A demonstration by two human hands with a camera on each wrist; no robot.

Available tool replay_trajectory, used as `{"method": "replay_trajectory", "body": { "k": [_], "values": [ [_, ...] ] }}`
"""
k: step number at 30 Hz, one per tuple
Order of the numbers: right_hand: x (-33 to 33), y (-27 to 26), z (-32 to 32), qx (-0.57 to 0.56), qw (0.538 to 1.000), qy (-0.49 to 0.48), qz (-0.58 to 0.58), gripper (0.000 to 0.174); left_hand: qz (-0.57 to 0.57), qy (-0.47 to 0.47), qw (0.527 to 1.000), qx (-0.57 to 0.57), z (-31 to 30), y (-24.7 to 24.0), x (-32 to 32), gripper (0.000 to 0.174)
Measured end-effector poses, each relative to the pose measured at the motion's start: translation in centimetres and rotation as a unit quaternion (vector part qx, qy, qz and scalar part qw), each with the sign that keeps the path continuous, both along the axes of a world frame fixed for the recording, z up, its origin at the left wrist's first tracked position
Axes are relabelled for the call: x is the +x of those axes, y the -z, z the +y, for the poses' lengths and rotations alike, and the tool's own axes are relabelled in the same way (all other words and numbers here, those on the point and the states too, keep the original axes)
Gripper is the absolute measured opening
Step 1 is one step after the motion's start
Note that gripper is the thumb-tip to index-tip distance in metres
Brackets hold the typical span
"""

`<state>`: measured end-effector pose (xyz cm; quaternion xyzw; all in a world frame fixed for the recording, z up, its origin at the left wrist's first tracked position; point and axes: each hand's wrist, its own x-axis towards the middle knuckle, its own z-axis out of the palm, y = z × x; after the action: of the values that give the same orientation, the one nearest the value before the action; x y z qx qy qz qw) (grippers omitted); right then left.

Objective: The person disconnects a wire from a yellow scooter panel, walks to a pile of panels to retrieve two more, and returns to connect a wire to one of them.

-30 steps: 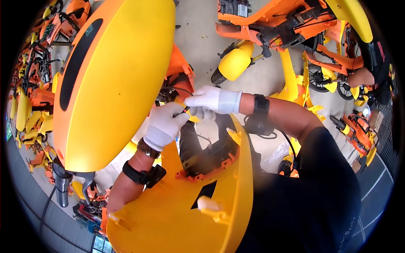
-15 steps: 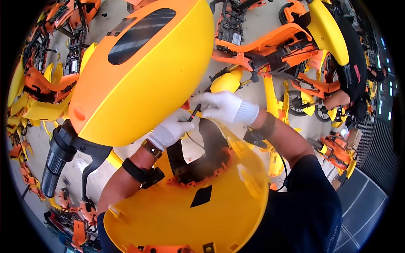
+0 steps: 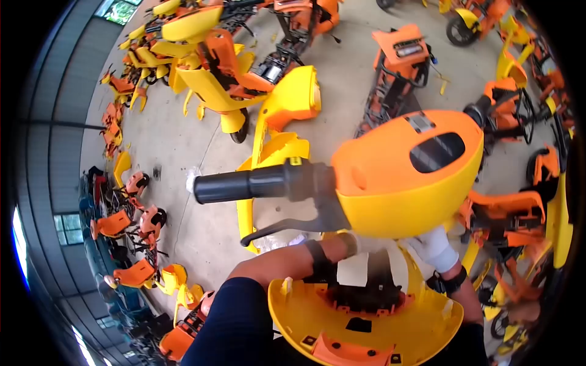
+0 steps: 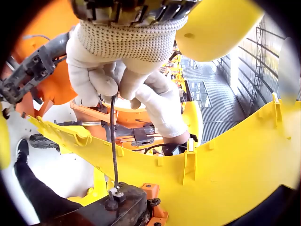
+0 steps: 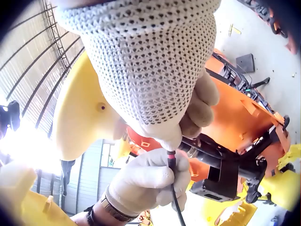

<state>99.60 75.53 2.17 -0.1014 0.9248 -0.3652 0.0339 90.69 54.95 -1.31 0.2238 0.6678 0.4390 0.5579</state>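
Both hands wear white knit gloves and meet under the yellow-and-orange handlebar cover (image 3: 406,177), partly hidden by it in the head view. My left hand (image 4: 117,70) pinches a thin black cable (image 4: 113,136) that runs down to a dark part inside the yellow panel (image 4: 235,160). In the right wrist view, a black connector with a red ring (image 5: 171,157) stands between the hands. My right hand (image 5: 146,84) pinches the connector's upper end, with the left fingers (image 5: 162,176) just below, around the cable.
A black handlebar grip (image 3: 241,186) and brake lever (image 3: 287,229) project left from the cover. Orange and yellow scooter bodies stand around on the concrete floor (image 3: 201,158). A loose yellow fairing (image 3: 290,97) lies ahead. Someone's dark-clad leg (image 4: 35,188) shows in the left wrist view.
The head view has swung left, so cover and hands appear farther right. Half a second ago the connector showed between the hands; now the cover hides it there. Both hands remain close together.
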Motion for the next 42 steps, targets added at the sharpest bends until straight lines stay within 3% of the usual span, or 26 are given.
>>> {"method": "replay_trajectory", "body": {
  "k": [4,6,8,9,10,11,15,17,19,21,27,33,36,39,42],
  "values": [
    [-1.0,-1.1,-0.7,0.124,0.990,-0.025,0.061,0.031,-0.016,0.001,0.999,0.032,0.2,1.5,0.3,0.017],
    [-0.6,0.6,-0.4,0.117,0.992,-0.037,0.033,0.031,0.036,-0.015,0.994,0.104,0.1,1.7,0.4,0.016],
    [0.8,0.7,0.1,0.109,0.993,-0.047,0.009,0.030,-0.052,-0.050,0.995,0.067,0.0,-1.2,0.2,0.015],
    [0.5,0.6,-0.1,0.104,0.993,-0.051,0.014,0.030,-0.152,-0.069,0.986,-0.006,-0.1,-3.1,-0.8,0.015],
    [-0.2,0.6,-0.3,0.098,0.993,-0.053,0.023,0.029,-0.123,-0.048,0.991,-0.012,-0.2,-3.3,-1.0,0.013],
    [-0.4,0.6,-0.5,0.068,0.996,-0.056,0.015,0.029,-0.094,-0.027,0.995,-0.018,-0.2,-3.5,-1.2,0.013],
    [-0.4,2.0,-0.6,-0.050,0.998,-0.028,0.009,0.023,-0.203,-0.081,0.976,0.011,-1.0,0.1,0.2,0.014],
    [0.0,-0.2,-0.2,-0.033,0.997,-0.061,0.019,0.018,-0.204,-0.105,0.973,0.026,-0.8,-0.7,0.4,0.016],
    [0.7,1.8,-0.4,-0.157,0.985,-0.008,-0.075,0.014,-0.167,-0.044,0.985,-0.019,-1.0,0.1,0.3,0.021],
    [1.0,1.6,-0.4,-0.170,0.983,0.011,-0.068,0.013,-0.131,-0.021,0.990,-0.052,-0.1,-3.0,-0.2,0.021],
    [1.3,2.9,0.0,-0.197,0.975,0.012,-0.104,0.015,-0.193,-0.141,0.966,-0.093,0.5,-3.4,0.5,0.021],
    [1.3,2.3,0.5,-0.231,0.965,-0.007,-0.123,0.017,-0.165,-0.093,0.978,-0.089,0.2,-2.9,0.9,0.015],
    [1.6,3.5,1.4,-0.317,0.924,0.077,-0.197,0.020,-0.160,-0.053,0.980,-0.109,-0.3,-3.2,0.9,0.015],
    [0.2,1.3,0.9,-0.315,0.915,0.041,-0.248,0.022,-0.160,-0.084,0.983,-0.043,-0.1,-2.8,0.9,0.013],
    [0.1,2.9,0.7,-0.418,0.852,0.086,-0.302,0.021,-0.167,-0.115,0.978,-0.043,0.4,-3.1,0.9,0.012]
  ]
}}
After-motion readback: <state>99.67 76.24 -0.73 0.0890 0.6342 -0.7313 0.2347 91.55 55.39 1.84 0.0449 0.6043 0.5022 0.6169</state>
